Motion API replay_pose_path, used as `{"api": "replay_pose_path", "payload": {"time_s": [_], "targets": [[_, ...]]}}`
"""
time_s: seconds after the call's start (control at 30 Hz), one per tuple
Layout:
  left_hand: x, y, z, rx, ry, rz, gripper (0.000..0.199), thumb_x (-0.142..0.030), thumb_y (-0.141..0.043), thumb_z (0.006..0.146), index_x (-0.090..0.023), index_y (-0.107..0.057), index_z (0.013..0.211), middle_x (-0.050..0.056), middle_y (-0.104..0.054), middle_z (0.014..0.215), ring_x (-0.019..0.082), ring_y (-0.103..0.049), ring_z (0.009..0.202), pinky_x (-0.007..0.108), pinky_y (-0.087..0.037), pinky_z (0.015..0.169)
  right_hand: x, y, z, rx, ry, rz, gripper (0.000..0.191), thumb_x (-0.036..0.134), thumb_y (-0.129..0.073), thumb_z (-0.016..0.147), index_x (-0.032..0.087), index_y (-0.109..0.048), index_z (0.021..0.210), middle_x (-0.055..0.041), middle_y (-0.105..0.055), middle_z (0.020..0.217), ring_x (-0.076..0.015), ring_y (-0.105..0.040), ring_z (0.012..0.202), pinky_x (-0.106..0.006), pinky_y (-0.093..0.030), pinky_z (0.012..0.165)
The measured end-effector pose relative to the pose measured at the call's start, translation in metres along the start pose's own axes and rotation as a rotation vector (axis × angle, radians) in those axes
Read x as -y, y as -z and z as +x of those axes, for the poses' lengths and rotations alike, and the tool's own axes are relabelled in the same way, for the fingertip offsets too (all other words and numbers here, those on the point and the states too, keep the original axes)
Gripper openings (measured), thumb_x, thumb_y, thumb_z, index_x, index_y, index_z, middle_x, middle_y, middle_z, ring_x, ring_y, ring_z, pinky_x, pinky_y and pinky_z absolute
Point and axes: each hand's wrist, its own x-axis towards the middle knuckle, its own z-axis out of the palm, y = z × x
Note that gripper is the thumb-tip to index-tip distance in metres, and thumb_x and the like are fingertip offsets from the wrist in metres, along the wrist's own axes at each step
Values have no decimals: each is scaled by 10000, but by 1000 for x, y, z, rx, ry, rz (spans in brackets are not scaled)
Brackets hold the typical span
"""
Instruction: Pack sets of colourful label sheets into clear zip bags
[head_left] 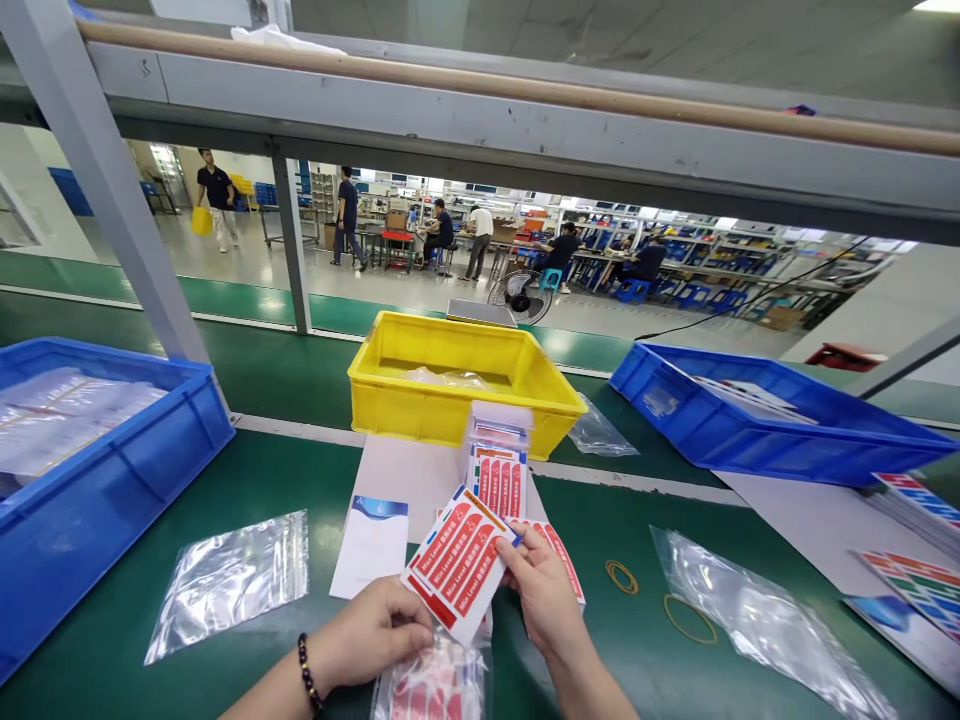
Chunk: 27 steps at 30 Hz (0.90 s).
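Note:
A red and white label sheet (461, 562) is tilted in front of me. My right hand (544, 590) pinches its upper right corner between thumb and fingers. At its lower left edge is my left hand (382, 630), fingers closed around the top of a clear plastic bag (435, 690) that has red labels in it; the sheet's lower end is close to the bag's top. More red label sheets (501, 485) stand in a stack behind, and others (562, 560) lie beside my right hand. A white and blue booklet (375, 540) lies to the left.
Around the green table (300, 655) stand a yellow bin (420, 415) ahead, a blue bin (150, 450) at left and another blue bin (750, 430) at right. Clear bags (232, 580), rubber bands (621, 577) and printed sheets (915, 600) lie about. People are far behind.

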Motion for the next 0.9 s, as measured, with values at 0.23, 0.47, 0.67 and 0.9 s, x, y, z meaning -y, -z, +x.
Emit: {"api": "replay_pose_path", "payload": {"time_s": [0.23, 0.47, 0.67, 0.9], "targets": [[13, -4, 3, -161, 37, -77, 144, -284, -653, 638, -147, -621, 606, 17, -529, 765, 148, -497, 725, 248, -371, 664, 2, 7, 4, 61, -34, -139, 440, 478, -737, 580, 167, -532, 816, 45, -555, 499, -99, -506, 414, -181, -361, 375], [11, -7, 1, -146, 17, -96, 222, -351, -642, 650, -142, -581, 608, 26, -551, 784, 164, -505, 762, 261, -372, 709, 4, 0, -1, 125, -66, -180, 556, 492, -719, 596, 180, -513, 1007, 57, -538, 503, -120, -524, 438, -201, -377, 407], [10, -8, 1, -155, 24, -68, 208, -330, -623, 657, -144, -559, 588, 22, -503, 770, 157, -477, 735, 255, -356, 666, 9, 7, 1, 84, -16, -236, 542, 494, -707, 608, 167, -520, 998, 55, -530, 487, -96, -470, 413, -192, -344, 398], [13, -8, 3, -187, 0, -105, 159, -285, -641, 655, -143, -584, 613, 34, -484, 839, 180, -477, 822, 282, -363, 742, 2, 4, -1, 90, -12, -234, 552, 494, -694, 623, 164, -507, 1024, 52, -537, 502, -95, -475, 424, -190, -347, 403]]}}
